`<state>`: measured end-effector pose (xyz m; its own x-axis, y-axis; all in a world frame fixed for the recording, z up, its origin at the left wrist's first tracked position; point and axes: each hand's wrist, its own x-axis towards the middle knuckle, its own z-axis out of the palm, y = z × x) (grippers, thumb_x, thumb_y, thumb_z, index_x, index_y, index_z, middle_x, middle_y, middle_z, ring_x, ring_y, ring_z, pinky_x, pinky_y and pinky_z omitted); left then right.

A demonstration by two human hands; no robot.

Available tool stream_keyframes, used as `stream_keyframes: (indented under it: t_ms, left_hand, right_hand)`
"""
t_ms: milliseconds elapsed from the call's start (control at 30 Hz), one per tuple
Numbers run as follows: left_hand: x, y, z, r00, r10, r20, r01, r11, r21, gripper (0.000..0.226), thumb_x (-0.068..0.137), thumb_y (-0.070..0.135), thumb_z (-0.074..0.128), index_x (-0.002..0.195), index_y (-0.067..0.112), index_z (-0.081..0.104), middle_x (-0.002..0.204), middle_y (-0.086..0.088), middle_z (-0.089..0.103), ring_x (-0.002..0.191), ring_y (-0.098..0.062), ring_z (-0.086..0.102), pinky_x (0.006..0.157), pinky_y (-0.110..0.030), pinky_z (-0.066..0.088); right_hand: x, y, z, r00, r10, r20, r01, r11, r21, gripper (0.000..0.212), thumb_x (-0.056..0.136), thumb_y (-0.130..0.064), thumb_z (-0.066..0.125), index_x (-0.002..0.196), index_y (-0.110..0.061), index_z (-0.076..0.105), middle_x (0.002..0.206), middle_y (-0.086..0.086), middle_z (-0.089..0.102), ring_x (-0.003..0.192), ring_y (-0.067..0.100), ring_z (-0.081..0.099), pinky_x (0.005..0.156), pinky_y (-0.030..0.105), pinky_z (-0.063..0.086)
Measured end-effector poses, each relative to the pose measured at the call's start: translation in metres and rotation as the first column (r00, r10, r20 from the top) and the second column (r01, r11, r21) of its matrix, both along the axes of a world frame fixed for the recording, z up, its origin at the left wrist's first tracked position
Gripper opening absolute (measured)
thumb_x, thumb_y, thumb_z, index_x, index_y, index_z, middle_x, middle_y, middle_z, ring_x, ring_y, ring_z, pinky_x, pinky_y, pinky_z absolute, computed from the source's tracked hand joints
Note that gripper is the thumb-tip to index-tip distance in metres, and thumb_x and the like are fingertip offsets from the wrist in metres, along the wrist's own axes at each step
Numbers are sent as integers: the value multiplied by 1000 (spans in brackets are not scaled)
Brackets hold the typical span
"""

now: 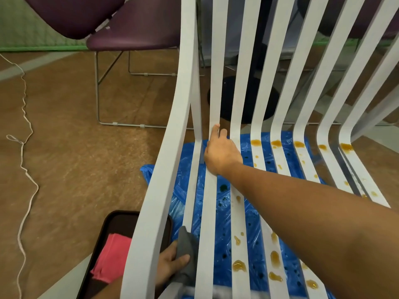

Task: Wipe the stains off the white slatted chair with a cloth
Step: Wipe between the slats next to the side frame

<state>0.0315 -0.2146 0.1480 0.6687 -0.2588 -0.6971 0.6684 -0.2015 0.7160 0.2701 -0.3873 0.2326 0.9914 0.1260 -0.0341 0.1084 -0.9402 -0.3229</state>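
The white slatted chair [216,83] fills the view, its slats curving from seat up to backrest. Amber sticky stains [239,265] spot the seat slats, and a row of them [276,143] sits along the bend at the back. My right hand [222,154] reaches across the seat and grips a left slat near the bend, fingers curled round it, index finger pointing up. My left hand [172,262] is low, behind the chair's left frame, and holds a grey cloth [186,251] against a seat slat near the front edge.
A blue plastic sheet [220,234] lies under the chair. A dark tray [121,223] with a pink cloth [110,257] sits on the brown floor at left. A purple chair [133,29] stands behind, a black round base [244,100] beyond the slats, a white cord [26,169] at left.
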Motion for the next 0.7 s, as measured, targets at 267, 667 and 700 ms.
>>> stream_keyframes:
  t_ms: [267, 667, 700]
  left_hand:
    - [-1, -8, 1, 992, -56, 109, 35, 982, 185, 50, 102, 26, 60, 147, 15, 42, 135, 4, 63, 124, -5, 58, 93, -7, 42]
    - [138, -54, 3, 905, -42, 423, -238, 773, 588, 39, 108, 48, 31, 110, 14, 51, 90, -4, 63, 85, -21, 64, 76, -39, 51]
    - [153, -55, 5, 904, -40, 425, -242, 773, 587, 39, 108, 47, 30, 111, 14, 50, 90, -4, 62, 86, -22, 64, 74, -38, 51]
  right_hand:
    - [-1, 0, 1, 1000, 6, -6, -6, 1000, -18, 78, 95, -20, 52, 156, -9, 4, 136, 15, 37, 98, 32, 58, 79, 39, 51]
    - [-2, 0, 3, 1000, 4, -1, -4, 1000, -20, 78, 95, -21, 53, 156, -10, 5, 136, 15, 38, 99, 31, 59, 80, 38, 54]
    - [-2, 0, 3, 1000, 3, 2, -3, 1000, -19, 78, 95, -21, 53, 156, -10, 5, 135, 15, 38, 98, 31, 59, 80, 38, 54]
